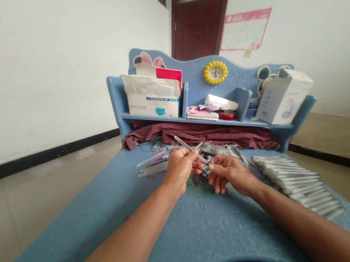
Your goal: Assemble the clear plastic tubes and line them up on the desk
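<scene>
Head view: the slim clear tube (183,143) sits in your left hand (181,166), raised over the middle of the worktop (187,231) and slanting from its far tip down toward your right hand (231,171). Around it, just beyond your fingers, lies a loose heap (224,147) of similar pieces, pointing every which way. Left of your left hand, a few more tubes (154,168) lie roughly side by side. Over to your right, a stack of tubes (299,186) is laid out in a close, fairly even row.

Judging by that, you look partway through: the ordered row seems dealt with, while the heap seems to be what is left. How many pieces remain is too jumbled to count.

Your left grip is closed, thumb and fingers pinching the tube along its length. Your right grip is narrow, thumb and forefinger drawn together by the tube's lower end, the other fingers curled beneath; you cannot tell from here whether it holds the tube, a small piece or nothing.

Behind the heap, a red checked cloth (159,131) is bunched under the blue shelf (205,121), which carries a mask carton (152,104) and a white box (281,96).
</scene>
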### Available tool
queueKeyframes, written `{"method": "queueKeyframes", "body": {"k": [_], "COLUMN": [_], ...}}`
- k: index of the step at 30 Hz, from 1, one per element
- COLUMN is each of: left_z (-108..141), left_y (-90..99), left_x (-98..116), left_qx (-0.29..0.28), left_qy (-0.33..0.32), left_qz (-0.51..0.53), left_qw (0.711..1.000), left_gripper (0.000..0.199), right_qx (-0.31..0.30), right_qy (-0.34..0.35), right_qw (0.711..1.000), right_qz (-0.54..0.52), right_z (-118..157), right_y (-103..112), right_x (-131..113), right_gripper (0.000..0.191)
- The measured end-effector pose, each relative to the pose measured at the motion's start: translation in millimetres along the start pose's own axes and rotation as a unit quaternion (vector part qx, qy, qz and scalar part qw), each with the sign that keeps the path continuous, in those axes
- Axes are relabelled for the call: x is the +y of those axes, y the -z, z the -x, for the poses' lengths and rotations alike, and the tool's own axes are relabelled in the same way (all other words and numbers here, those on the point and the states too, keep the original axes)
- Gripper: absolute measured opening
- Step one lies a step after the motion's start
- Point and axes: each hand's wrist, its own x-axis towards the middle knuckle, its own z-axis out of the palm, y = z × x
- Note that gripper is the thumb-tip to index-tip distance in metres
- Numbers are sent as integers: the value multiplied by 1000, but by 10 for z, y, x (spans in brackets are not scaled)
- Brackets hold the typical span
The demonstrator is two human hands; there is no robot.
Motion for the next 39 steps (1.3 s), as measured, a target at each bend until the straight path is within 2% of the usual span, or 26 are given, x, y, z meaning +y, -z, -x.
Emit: {"method": "queueKeyframes", "body": {"k": [7,12,16,30,34,39], "left_z": [-6,-2,2,3,1,8], "left_y": [2,0,-2,-4,-4,-8], "left_x": [-7,-7,-11,-1,-6,-4], "left_qx": [-3,-6,-9,-6,-8,-8], "left_qy": [1,1,-2,-5,-7,-8], "left_qz": [6,1,3,-10,-6,-11], "left_qw": [1000,1000,1000,1000,1000,1000], "left_gripper": [16,14,15,13,13,13], "right_qx": [-7,-12,-20,-20,-28,-20], "right_qy": [-19,-1,-19,-9,-28,-8], "right_qw": [1000,1000,999,1000,999,999], "right_qz": [-15,-10,-18,-21,-28,-25], "right_z": [7,10,10,0,-7,-6], "right_y": [-11,-13,-8,-10,-2,8], "right_x": [-5,-12,-5,1,16,10], "right_gripper": [36,34,37,34,39,36]}}
